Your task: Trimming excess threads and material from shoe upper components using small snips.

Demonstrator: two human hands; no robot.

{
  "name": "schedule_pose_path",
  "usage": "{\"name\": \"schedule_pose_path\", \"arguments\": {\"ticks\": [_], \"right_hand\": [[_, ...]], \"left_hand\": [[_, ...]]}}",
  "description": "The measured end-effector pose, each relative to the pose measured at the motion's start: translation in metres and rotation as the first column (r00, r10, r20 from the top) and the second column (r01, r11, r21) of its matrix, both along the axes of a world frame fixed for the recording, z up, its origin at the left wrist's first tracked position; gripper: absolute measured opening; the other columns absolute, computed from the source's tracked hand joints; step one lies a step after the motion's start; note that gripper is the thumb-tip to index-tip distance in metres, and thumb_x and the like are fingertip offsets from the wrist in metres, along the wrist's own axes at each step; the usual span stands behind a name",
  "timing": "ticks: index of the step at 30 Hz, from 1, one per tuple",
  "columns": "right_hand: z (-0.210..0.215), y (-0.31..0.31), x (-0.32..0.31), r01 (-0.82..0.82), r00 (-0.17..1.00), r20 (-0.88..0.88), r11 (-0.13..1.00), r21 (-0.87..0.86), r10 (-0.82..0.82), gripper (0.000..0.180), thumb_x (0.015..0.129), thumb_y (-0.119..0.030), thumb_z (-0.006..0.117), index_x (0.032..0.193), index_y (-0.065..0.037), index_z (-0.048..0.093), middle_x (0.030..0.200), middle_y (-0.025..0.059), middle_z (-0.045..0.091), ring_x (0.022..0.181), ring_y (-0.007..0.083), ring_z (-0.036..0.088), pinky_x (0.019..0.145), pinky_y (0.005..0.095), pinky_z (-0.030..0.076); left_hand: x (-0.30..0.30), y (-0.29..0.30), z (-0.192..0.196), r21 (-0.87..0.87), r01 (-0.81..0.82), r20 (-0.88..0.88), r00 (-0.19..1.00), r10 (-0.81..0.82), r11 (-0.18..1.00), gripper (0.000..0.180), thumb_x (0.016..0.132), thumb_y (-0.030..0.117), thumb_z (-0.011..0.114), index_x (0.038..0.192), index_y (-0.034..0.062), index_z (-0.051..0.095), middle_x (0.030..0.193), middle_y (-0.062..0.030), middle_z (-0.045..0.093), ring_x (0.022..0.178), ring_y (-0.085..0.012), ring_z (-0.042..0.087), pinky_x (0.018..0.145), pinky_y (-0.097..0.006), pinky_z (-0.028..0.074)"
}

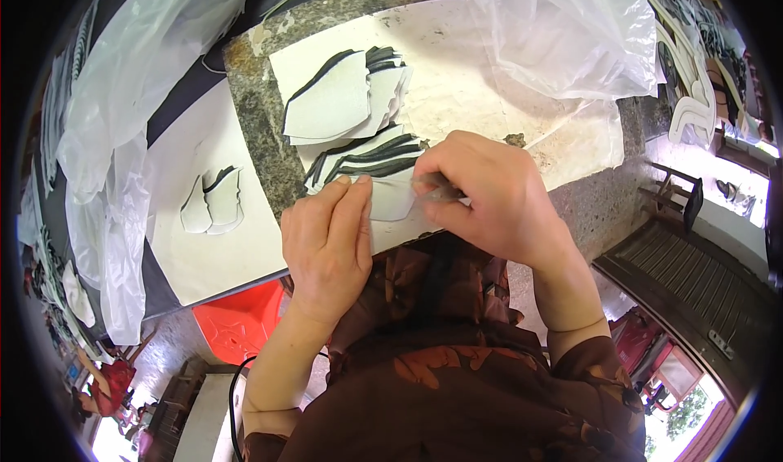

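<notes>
Both hands work at a flat white cut piece with a black strip along its edge (pixel 393 198), at the near edge of the paper-covered table. The fingertips of my left hand (pixel 326 238) pinch and press on its left side. My right hand (pixel 489 193) is closed at its right side, around a small greyish thing that is blurred and partly hidden. Just beyond lies a fanned row of similar black-edged pieces (pixel 359 160), overlapping one another. Farther back sits a stack of larger white pieces (pixel 330 99), also with black edges.
Two small white pieces (pixel 212 201) lie on a white sheet (pixel 204 266) at the left. Clear plastic bags (pixel 122 119) hang over the left side, and another plastic bag (pixel 571 30) covers the far right. A red stool (pixel 236 323) stands below the table at the left.
</notes>
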State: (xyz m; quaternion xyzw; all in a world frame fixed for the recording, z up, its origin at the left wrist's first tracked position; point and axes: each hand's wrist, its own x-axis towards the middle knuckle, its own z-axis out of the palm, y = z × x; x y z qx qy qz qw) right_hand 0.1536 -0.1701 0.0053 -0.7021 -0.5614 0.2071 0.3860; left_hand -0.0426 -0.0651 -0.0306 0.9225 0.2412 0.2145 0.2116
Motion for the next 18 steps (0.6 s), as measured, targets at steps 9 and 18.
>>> {"name": "schedule_pose_path", "arguments": {"ticks": [9, 18], "right_hand": [[-0.005, -0.004, 0.003, 0.075, 0.997, -0.011, 0.987, -0.141, -0.078, 0.015, 0.080, -0.005, 0.072, 0.093, -0.002, 0.065, 0.085, 0.0107, 0.067, 0.072, 0.0259, 0.067, 0.066, 0.0334, 0.054], [-0.010, -0.004, 0.007, 0.105, 0.994, 0.010, 0.982, -0.155, -0.105, 0.014, 0.081, -0.007, 0.070, 0.094, -0.002, 0.066, 0.084, 0.0109, 0.066, 0.072, 0.0262, 0.066, 0.067, 0.0343, 0.053]], "left_hand": [[-0.004, 0.000, 0.000, 0.006, 0.012, -0.031, 0.999, -0.012, 1.000, 0.035, 0.088, 0.000, 0.072, 0.121, 0.0094, 0.075, 0.113, -0.0099, 0.066, 0.099, -0.0276, 0.063, 0.085, -0.037, 0.050], [-0.006, 0.000, -0.005, 0.077, 0.052, -0.053, 0.997, -0.048, 0.996, 0.049, 0.079, 0.003, 0.071, 0.125, 0.0195, 0.075, 0.117, -0.0070, 0.062, 0.089, -0.0238, 0.058, 0.080, -0.038, 0.045]]}}
